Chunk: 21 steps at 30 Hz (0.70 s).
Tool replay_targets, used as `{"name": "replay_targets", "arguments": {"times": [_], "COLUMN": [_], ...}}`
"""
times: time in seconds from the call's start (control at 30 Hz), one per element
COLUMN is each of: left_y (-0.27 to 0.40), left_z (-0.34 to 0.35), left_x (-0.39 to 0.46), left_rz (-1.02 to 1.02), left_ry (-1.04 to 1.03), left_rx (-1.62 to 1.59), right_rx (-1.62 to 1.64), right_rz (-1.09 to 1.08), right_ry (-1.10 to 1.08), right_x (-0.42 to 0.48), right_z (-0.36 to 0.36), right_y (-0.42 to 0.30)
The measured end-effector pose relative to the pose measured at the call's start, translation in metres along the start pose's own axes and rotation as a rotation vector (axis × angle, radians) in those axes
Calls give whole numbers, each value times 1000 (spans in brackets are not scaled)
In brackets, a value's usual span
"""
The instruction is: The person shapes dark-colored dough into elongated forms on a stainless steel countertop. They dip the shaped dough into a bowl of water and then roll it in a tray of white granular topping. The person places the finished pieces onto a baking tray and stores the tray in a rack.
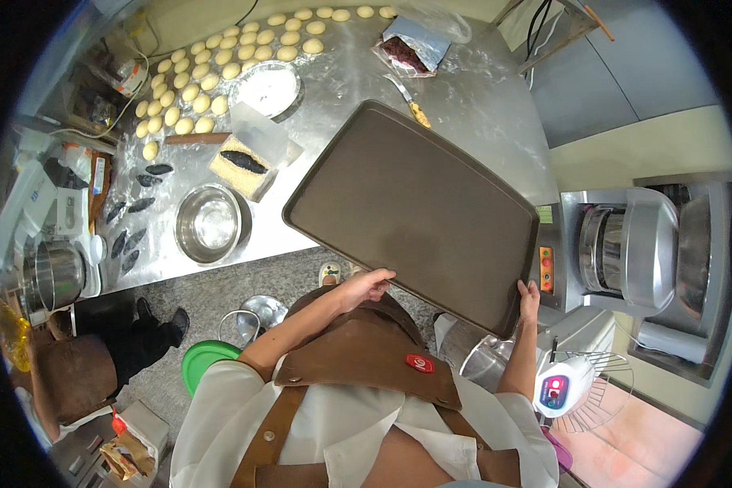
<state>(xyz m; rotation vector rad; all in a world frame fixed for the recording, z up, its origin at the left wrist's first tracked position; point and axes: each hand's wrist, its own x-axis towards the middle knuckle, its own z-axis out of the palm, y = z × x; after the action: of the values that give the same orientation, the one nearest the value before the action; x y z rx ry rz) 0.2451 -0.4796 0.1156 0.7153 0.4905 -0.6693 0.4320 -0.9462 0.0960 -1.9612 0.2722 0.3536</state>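
A dark baking tray (415, 213) is held at a slant over the steel worktable (280, 235) and its front edge. My left hand (366, 288) grips the tray's near long side, thumb on the rim. At the tray's right short side, my right hand (528, 299) holds the rim near the corner. Beyond the tray lies a knife with a yellow patterned handle (419, 114). Left of the tray stand a steel bowl (208, 224) and a container of pale crumbs or seeds (238, 177) with a black dough piece (243, 161) on top.
Rows of pale dough balls (222, 57), a dish of white powder (271, 89), a wooden rolling pin (197, 138) and several black dough pieces (141, 204) are on the worktable. An open bag of dark filling (405, 55) lies behind. Mixers (564, 390) stand right; another person (85, 366) is left.
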Motion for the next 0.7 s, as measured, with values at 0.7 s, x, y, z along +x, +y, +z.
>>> {"name": "replay_targets", "arguments": {"times": [0.7], "left_y": [-9], "left_z": [-1], "left_x": [110], "left_rz": [-43], "left_ry": [202], "left_rx": [63], "right_rx": [-833], "right_rz": [-313], "right_ry": [68], "right_x": [303], "right_z": [30], "right_y": [9]}}
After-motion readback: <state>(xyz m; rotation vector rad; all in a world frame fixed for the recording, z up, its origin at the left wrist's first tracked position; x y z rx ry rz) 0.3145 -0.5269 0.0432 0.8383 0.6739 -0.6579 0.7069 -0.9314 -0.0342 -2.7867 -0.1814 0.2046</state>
